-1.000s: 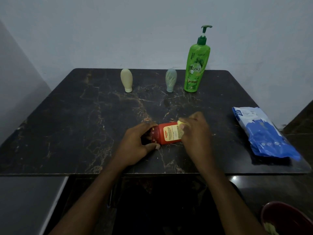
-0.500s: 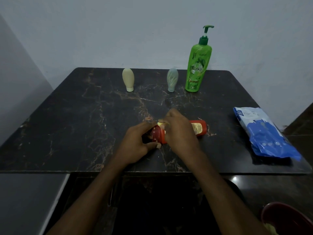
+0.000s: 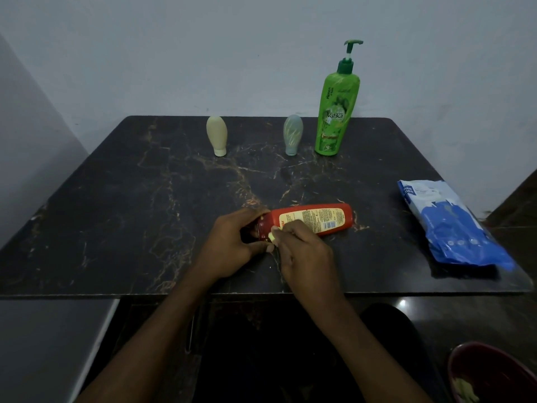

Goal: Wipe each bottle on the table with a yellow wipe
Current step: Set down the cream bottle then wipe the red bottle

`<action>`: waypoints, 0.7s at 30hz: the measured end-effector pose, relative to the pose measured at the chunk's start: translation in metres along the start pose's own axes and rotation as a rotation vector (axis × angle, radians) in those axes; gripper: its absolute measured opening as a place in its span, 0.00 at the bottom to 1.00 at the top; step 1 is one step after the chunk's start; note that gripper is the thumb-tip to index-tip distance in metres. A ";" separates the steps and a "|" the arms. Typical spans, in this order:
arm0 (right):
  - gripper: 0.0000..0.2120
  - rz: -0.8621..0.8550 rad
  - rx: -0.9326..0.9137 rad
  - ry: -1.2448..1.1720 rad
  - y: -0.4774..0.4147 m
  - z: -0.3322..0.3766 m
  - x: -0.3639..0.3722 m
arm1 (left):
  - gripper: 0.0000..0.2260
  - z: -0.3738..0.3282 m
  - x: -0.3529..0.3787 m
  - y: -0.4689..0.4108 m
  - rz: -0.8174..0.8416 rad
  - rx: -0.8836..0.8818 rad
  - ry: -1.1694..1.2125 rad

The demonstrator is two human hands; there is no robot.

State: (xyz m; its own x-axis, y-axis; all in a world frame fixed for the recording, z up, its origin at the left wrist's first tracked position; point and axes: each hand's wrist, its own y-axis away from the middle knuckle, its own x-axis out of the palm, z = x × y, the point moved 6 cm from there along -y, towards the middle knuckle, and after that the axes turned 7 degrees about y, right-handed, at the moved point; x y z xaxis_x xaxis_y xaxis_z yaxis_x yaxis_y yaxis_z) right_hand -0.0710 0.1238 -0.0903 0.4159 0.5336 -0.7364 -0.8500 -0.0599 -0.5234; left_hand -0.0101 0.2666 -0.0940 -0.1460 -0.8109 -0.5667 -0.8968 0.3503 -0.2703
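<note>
At the back of the dark marble counter stand a cream bottle, a grey-green bottle and a tall green pump bottle; a blue wipes pack lies at the right, well apart. A red bowl is cut off bottom right. The red bottle lies on its side near the front edge — its cap end hidden in the closed left hand. The right hand pinches a yellow wipe, barely showing, against the bottle.

Dim, bluish light; soft focus; wide-angle bending at edges.

Dark marble table: red bottle lying; cream bottle, grey-green bottle, green pump bottle upright; blue packet.
</note>
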 end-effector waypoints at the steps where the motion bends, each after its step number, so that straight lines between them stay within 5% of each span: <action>1: 0.12 -0.007 0.001 -0.004 -0.004 0.001 -0.002 | 0.33 0.000 0.000 0.000 -0.002 -0.004 -0.002; 7: 0.11 -0.008 0.108 0.023 -0.024 -0.014 -0.016 | 0.31 -0.003 0.000 0.001 -0.002 -0.019 -0.003; 14: 0.07 -0.135 0.540 -0.020 -0.013 -0.103 -0.052 | 0.32 0.002 0.000 0.001 0.029 -0.061 -0.013; 18: 0.07 -0.109 0.586 -0.067 -0.012 -0.099 -0.047 | 0.32 0.002 0.000 0.001 0.036 -0.069 -0.027; 21: 0.09 -0.071 0.457 -0.101 -0.018 -0.061 -0.032 | 0.32 0.000 0.001 0.001 0.038 -0.061 -0.032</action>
State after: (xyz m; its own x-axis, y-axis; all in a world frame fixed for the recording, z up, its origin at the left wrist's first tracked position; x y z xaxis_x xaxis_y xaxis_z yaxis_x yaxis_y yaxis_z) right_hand -0.0495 0.0562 -0.0836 0.4638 0.6034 -0.6486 -0.8852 0.3449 -0.3121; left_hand -0.0115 0.2662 -0.0953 -0.1680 -0.7814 -0.6010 -0.9149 0.3507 -0.2002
